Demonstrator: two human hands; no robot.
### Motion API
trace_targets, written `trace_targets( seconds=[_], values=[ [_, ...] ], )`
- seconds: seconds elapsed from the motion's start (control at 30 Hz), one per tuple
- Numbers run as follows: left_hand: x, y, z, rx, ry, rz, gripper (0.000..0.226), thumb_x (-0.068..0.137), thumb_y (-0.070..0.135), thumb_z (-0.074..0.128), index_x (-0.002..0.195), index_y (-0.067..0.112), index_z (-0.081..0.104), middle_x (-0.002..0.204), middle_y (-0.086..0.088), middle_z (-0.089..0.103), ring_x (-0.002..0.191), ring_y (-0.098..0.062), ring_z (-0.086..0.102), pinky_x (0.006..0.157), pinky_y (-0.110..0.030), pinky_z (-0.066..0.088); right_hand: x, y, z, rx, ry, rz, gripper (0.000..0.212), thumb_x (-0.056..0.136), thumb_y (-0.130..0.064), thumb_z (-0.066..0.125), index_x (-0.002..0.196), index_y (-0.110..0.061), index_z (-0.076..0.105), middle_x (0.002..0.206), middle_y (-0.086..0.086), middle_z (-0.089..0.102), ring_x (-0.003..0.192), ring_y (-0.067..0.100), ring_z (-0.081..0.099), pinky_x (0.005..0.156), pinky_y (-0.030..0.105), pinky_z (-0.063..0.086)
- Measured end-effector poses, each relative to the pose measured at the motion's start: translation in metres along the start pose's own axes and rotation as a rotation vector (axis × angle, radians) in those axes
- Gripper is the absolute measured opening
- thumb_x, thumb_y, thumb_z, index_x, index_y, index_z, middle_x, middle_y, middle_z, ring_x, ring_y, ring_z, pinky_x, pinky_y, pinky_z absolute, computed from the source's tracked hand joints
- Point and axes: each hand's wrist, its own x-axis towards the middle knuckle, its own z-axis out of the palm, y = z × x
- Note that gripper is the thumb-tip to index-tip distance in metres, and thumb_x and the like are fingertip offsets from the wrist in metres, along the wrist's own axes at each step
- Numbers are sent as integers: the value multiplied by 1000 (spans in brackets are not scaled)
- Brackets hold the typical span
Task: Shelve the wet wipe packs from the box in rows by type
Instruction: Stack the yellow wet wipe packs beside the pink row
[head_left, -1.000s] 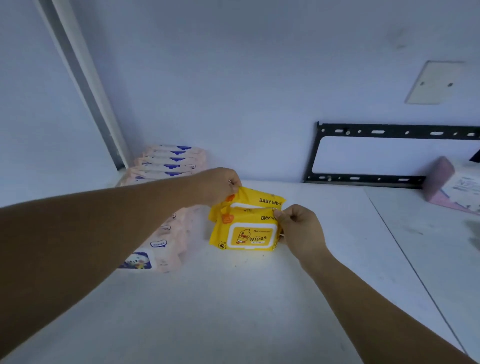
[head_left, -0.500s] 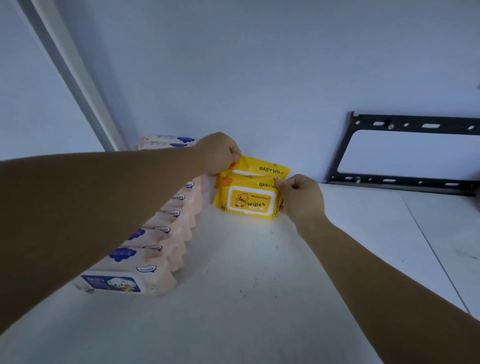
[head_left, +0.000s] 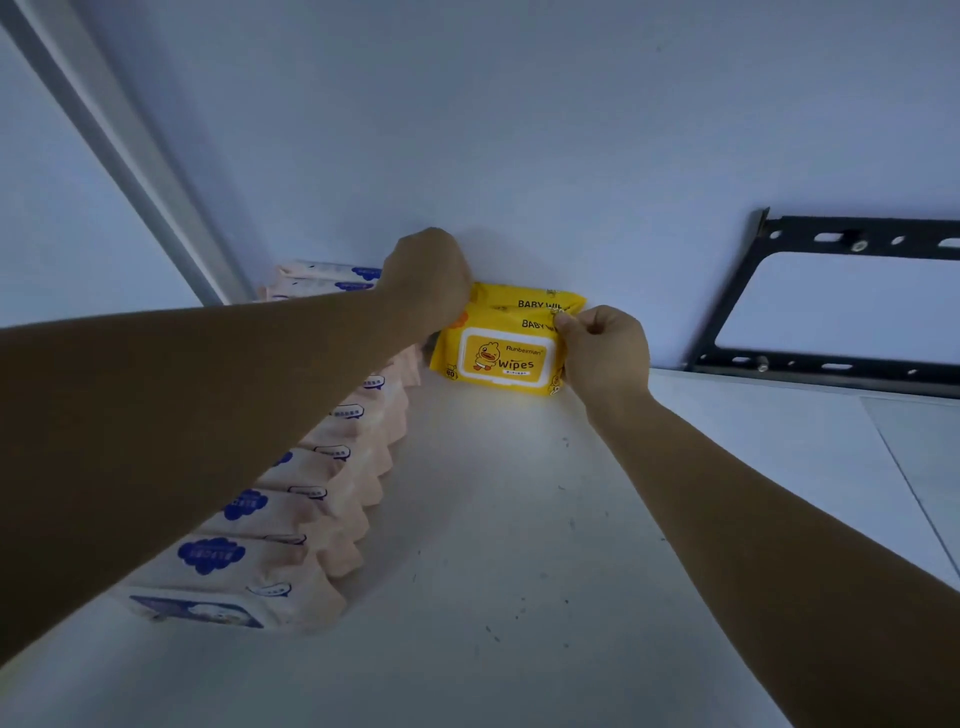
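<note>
Two yellow baby wipe packs (head_left: 506, 338) stand upright, one behind the other, against the back wall on the white shelf (head_left: 509, 545). My left hand (head_left: 428, 275) grips their upper left corner and my right hand (head_left: 605, 348) pinches their upper right edge. Left of them a row of several pink wipe packs (head_left: 317, 499) with blue labels runs from the wall toward me, partly hidden by my left forearm.
A black metal bracket (head_left: 831, 306) is fixed to the wall at the right, just above the shelf. A grey vertical rail (head_left: 124, 150) runs up the left corner. A seam (head_left: 904, 483) crosses the shelf top at the far right.
Both hands have carried the yellow packs away from me to the back wall, beside the far end of the pink row. The view has shifted left; the pink box at right is gone.
</note>
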Motion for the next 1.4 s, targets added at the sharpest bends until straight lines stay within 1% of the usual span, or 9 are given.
trace_targets(
  seconds=[0.1,0.17,0.33,0.6,0.73,0.83,0.93,1.07,1.4],
  values=[
    [-5,0,-5,40,-8,29,18,82,10,55,66,13,62,69,-3,62,70,-24,60,52,-28,37,2,-1,0,0,-1,3,26,92,-30,68,71,-18,59,72,5,65,73,30,67,76,48,60],
    [-10,-1,-11,54,-12,63,24,82,9,54,61,19,58,69,-1,63,69,-23,60,55,-27,37,4,-3,-2,-30,-5,-2,23,92,-31,68,75,-18,60,77,4,66,76,26,65,78,43,57],
    [-24,-3,-33,63,-43,123,18,85,11,56,80,20,71,88,0,72,80,-20,65,66,-31,47,5,-9,-11,-122,-56,3,22,92,-35,65,98,-13,64,88,-2,64,79,16,60,66,29,47],
    [-62,7,-60,-26,-260,249,18,92,31,65,98,18,76,94,-1,74,87,-17,67,77,-31,51,-32,-21,-63,-321,-79,-137,15,92,-31,62,95,-18,69,93,-5,70,85,17,64,79,33,53],
    [-93,19,-67,-8,-327,356,17,92,36,65,93,22,74,90,4,74,85,-17,70,83,-39,57,-66,-26,-98,-647,-197,-169,17,91,-31,60,87,-15,66,87,0,68,83,23,65,71,33,54],
    [-120,31,-72,49,-371,424,21,93,36,63,90,19,74,88,0,73,86,-21,68,82,-36,56,-102,-31,-122,-792,-251,-161,19,91,-35,62,76,-25,56,82,-9,57,85,19,59,71,29,46],
    [-154,41,-76,75,-379,553,20,94,30,60,80,18,67,81,1,61,76,-9,61,71,-16,47,-153,-33,-145,-830,-226,-102,18,92,-38,63,101,-23,65,103,-8,61,95,18,62,86,34,54],
    [-210,43,-73,46,-452,643,19,93,40,64,94,23,72,95,8,70,91,-11,63,81,-29,50,-235,-24,-169,-895,-187,-45,26,91,-39,64,110,-22,66,111,-5,67,93,17,62,86,35,55],
    [-345,85,-69,46,-615,918,22,93,45,60,103,27,68,106,11,61,97,-12,58,88,-31,47,-395,8,-249,-966,-150,135,20,89,-38,69,102,-23,70,101,-6,71,79,6,62,71,25,50]
  ],
)
